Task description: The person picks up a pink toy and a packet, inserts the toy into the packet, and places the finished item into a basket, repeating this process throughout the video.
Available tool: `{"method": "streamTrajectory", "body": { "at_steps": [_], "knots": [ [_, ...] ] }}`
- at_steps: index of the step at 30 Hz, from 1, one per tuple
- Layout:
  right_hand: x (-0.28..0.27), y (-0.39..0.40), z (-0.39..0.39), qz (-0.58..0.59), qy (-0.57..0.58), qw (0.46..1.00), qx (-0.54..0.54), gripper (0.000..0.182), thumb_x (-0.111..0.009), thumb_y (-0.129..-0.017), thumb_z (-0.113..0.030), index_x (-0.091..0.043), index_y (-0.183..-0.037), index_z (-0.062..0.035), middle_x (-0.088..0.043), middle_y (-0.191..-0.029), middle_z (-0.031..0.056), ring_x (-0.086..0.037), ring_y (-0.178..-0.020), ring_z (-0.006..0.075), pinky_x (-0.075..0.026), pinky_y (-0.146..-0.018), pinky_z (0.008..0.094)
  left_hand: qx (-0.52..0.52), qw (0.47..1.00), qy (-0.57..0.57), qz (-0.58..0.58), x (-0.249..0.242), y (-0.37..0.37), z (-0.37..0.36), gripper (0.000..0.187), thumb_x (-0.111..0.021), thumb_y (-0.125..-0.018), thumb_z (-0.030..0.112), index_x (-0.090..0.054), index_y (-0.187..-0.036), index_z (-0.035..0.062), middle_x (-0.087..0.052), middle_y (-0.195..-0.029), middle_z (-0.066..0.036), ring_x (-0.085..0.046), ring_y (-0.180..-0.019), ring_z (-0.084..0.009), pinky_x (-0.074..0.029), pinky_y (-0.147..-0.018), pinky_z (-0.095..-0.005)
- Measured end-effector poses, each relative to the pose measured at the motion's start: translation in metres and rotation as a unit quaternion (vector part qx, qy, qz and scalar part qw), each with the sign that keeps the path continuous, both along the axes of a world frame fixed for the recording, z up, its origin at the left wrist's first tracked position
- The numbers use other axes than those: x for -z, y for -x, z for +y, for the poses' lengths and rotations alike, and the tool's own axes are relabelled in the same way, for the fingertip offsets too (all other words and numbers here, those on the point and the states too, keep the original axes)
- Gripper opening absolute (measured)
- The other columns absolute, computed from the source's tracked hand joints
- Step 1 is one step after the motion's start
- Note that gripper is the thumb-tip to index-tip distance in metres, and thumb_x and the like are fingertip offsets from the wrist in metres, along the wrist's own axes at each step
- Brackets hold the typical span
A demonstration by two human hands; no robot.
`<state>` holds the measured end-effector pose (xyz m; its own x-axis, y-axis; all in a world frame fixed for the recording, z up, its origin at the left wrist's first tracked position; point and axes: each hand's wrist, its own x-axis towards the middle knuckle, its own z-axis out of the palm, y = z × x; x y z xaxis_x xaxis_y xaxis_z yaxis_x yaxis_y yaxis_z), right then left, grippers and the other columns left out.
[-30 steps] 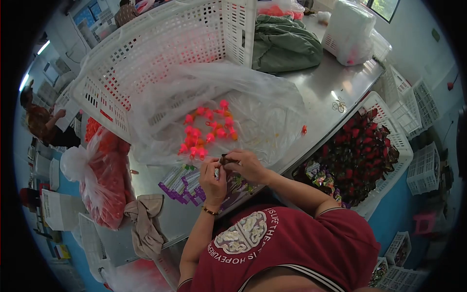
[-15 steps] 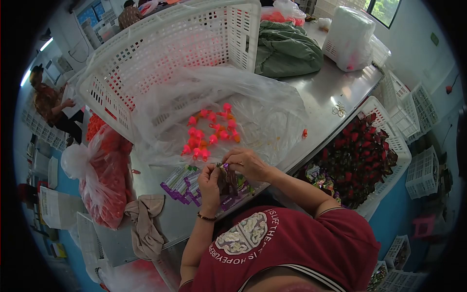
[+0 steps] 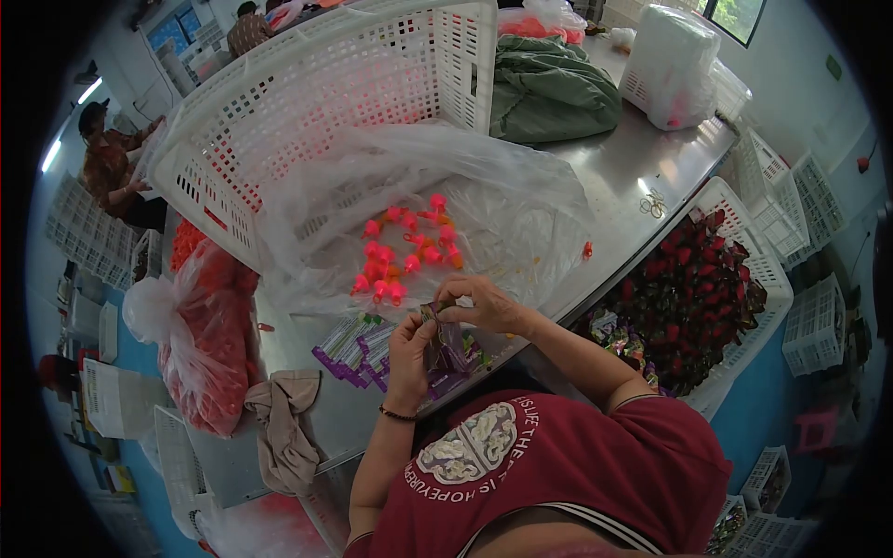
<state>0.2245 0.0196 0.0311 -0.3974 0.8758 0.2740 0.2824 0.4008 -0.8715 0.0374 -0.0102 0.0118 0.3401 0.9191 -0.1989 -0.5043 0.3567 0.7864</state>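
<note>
Near the table's front edge, my left hand [image 3: 410, 356] pinches the top of a small clear packet [image 3: 448, 352] with purple print. Its fingers are closed. Just right of it, my right hand [image 3: 479, 303] holds the same packet's top edge between thumb and fingers. What lies inside the packet is hard to make out. Flat purple and green printed packets [image 3: 353, 352] lie fanned out beside my left hand. Beyond my hands, pink and orange pieces [image 3: 381, 265] lie scattered on a clear plastic sheet [image 3: 521, 219].
A large white crate [image 3: 326, 88] leans behind the sheet. At right stands a crate of dark red wrapped items [image 3: 693, 298]. A bag of red pieces [image 3: 205, 344] and a beige cloth [image 3: 284, 428] are at left. Another person [image 3: 112, 167] stands far left.
My right hand has lifted slightly at the packet's top, and the packet shows more of its clear side. The person at far left has moved their arms. The view has shifted slightly.
</note>
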Motion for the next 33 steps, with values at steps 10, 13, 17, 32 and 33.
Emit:
{"method": "streamTrajectory", "body": {
  "at_steps": [10,13,17,32,33],
  "knots": [
    [-0.005,0.002,-0.005,0.018,0.082,0.996,-0.003,0.017,-0.070,-0.080,-0.014,-0.066,-0.086,0.0017,-0.065,-0.095,0.0086,-0.062,-0.083,0.0184,-0.047,-0.077,0.0309,-0.061,0.996,-0.065,-0.002,-0.005,-0.005,-0.005,0.012,-0.067,-0.087,0.005,-0.055,-0.089,0.0046,-0.061,-0.091,-0.001,-0.057,-0.080,-0.0077,-0.048,-0.075,-0.0221],
    [-0.009,0.005,-0.007,0.052,0.084,0.995,-0.003,0.014,-0.069,-0.080,-0.011,-0.067,-0.086,0.0017,-0.065,-0.096,0.0075,-0.061,-0.083,0.0168,-0.047,-0.077,0.0297,-0.015,0.998,-0.051,0.020,-0.011,-0.003,-0.005,0.014,-0.066,-0.088,0.007,-0.058,-0.098,0.0023,-0.062,-0.097,-0.002,-0.059,-0.084,-0.0091,-0.049,-0.078,-0.0233],
    [-0.005,0.005,-0.007,0.050,0.041,0.998,0.010,0.010,-0.068,-0.079,-0.006,-0.066,-0.085,0.0016,-0.065,-0.096,0.0073,-0.061,-0.084,0.0162,-0.048,-0.077,0.0291,0.048,0.999,-0.020,0.003,0.003,0.000,-0.003,0.026,-0.064,-0.089,0.008,-0.058,-0.113,0.0004,-0.064,-0.100,-0.004,-0.061,-0.087,-0.0107,-0.051,-0.077,-0.0252],
    [-0.014,-0.012,-0.001,0.070,0.081,0.993,-0.040,0.023,-0.073,-0.073,-0.001,-0.063,-0.094,0.0001,-0.062,-0.099,0.0050,-0.058,-0.095,0.0140,-0.046,-0.084,0.0284,0.034,0.999,-0.005,-0.011,-0.014,0.001,-0.007,0.023,-0.058,-0.093,0.009,-0.062,-0.111,-0.0040,-0.067,-0.093,-0.005,-0.063,-0.076,-0.0077,-0.055,-0.068,-0.0233],
    [-0.013,-0.012,-0.002,0.081,0.106,0.990,-0.045,0.024,-0.073,-0.073,-0.001,-0.063,-0.095,-0.0002,-0.062,-0.100,0.0046,-0.058,-0.095,0.0140,-0.046,-0.085,0.0284,0.035,0.999,0.000,-0.009,-0.015,0.001,-0.008,0.023,-0.058,-0.093,0.009,-0.062,-0.111,-0.0040,-0.067,-0.093,-0.005,-0.063,-0.076,-0.0077,-0.055,-0.068,-0.0233]
  ]
}}
